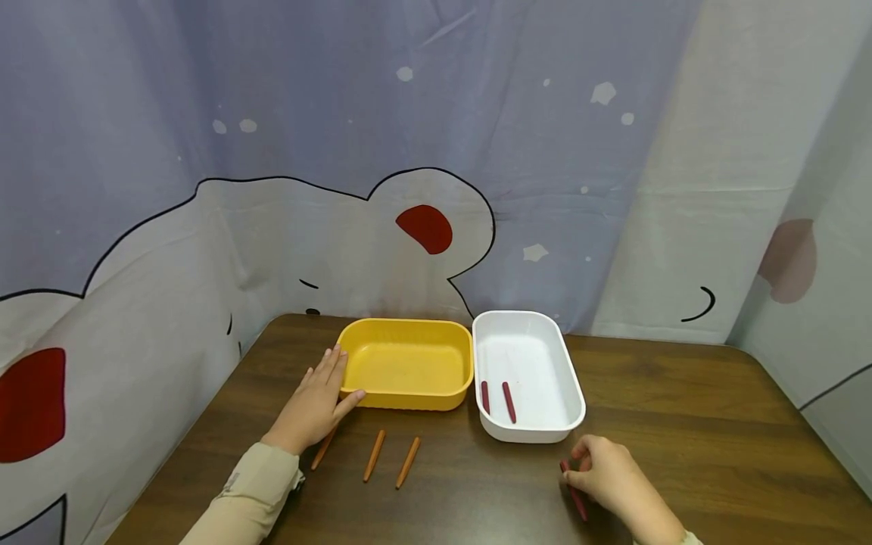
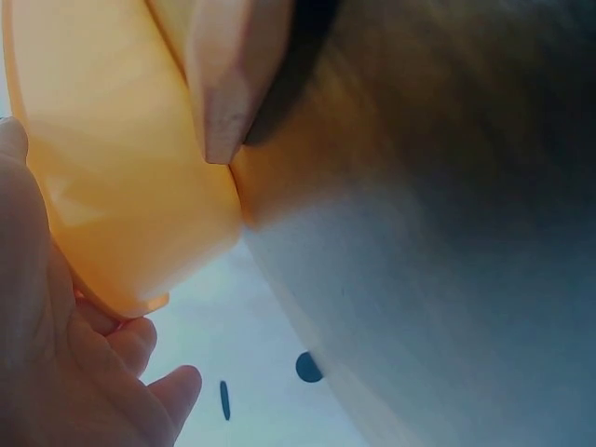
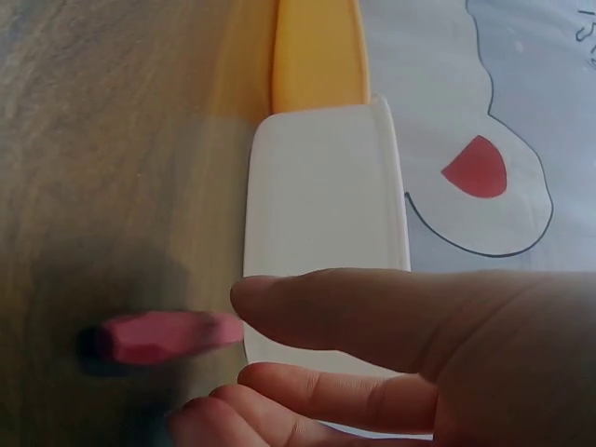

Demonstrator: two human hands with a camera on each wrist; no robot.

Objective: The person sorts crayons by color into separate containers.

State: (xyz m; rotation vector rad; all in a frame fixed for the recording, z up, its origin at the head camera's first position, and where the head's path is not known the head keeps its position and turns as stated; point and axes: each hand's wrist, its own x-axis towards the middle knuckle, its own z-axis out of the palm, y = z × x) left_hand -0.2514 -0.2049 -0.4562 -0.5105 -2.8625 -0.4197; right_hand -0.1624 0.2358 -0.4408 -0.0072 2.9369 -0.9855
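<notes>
Wooden table (image 1: pixel 681 409) hemmed by a cartoon-print curtain (image 1: pixel 436 151) at the back and both sides; bare wood wide to the right of the trays, a narrower strip along the near edge.

Yellow tray (image 1: pixel 407 365) and white tray (image 1: pixel 527 375) side by side at the table's middle, long walls touching or nearly so. Left hand (image 1: pixel 315 405) flat against the yellow tray's left end, fingers straight along its rim, thumb pressed to the near corner, gripping nothing. Three orange sticks (image 1: pixel 373 456) loose on the wood just in front of that tray, the leftmost partly under the wrist.

Right hand (image 1: pixel 606 473) low on the table near the white tray's front right corner, fingers curled, pinching a red stick (image 1: pixel 577 499) that lies on the wood; in the right wrist view, blurred pink-red stick (image 3: pixel 163 337) at the fingertips (image 3: pixel 251 303), short, slim, round-ended. Two more red sticks (image 1: pixel 507 401) inside the white tray, by its near left wall, roughly parallel.
</notes>
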